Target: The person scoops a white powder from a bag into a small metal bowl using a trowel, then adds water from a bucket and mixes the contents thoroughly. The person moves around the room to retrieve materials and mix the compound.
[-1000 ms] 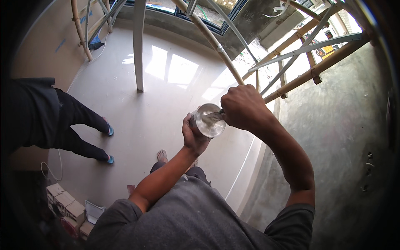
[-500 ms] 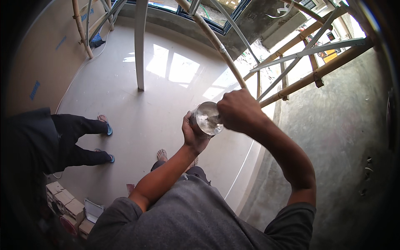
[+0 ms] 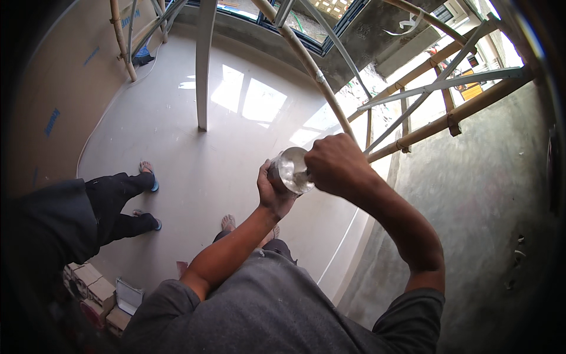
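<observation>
My left hand (image 3: 273,192) is wrapped round the side of a round metal cup (image 3: 289,160), which tilts a little in front of my body. Whitish residue or paste coats part of the inside of the cup. Closed in a fist, my right hand (image 3: 335,164) is at the cup's right rim. From that fist the short grey end of a tool (image 3: 304,176) reaches into the cup; its handle is hidden in my fingers, so its exact kind does not show.
Bamboo poles (image 3: 318,76) and pale metal struts (image 3: 442,82) form a scaffold ahead and right. A metal upright (image 3: 203,76) stands on the pale floor (image 3: 159,130). Another person in dark trousers (image 3: 115,194) stands left, near stacked blocks (image 3: 97,289). A grey wall (image 3: 466,206) rises at right.
My right fist has shifted slightly down at the cup, and less of the tool's end shows. The surroundings have shifted slightly in view. My left hand keeps its hold.
</observation>
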Motion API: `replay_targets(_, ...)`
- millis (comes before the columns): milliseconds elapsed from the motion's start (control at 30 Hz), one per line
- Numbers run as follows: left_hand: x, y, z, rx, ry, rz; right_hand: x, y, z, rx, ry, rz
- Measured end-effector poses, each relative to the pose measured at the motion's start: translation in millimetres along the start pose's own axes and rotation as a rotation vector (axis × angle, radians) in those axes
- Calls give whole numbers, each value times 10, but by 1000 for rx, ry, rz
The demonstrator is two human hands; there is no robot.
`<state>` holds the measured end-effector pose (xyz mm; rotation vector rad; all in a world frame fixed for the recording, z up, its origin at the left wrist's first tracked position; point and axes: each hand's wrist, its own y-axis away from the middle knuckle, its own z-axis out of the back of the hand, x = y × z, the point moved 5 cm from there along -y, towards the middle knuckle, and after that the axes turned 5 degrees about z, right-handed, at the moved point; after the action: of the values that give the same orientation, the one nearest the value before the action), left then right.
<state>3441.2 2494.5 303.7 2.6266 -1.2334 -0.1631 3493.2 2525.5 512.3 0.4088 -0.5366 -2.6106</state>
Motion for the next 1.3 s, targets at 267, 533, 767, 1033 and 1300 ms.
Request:
replay_targets(267,-12,9,-56,1,-4,-6,75,16,83,44,104,73)
replay_targets(533,16,-2,-150,42,31,-2,-2,51,140,-29,67,31)
replay_targets(767,16,2,-109,24,-1,-16,4,65,103,-29,53,46)
replay_targets(1033,41,5,-149,43,5,-29,-29,104,154,-78,33,50)
replay_targets(1300,43,5,-146,25,25,-18,-122,151,260,-144,11,7)
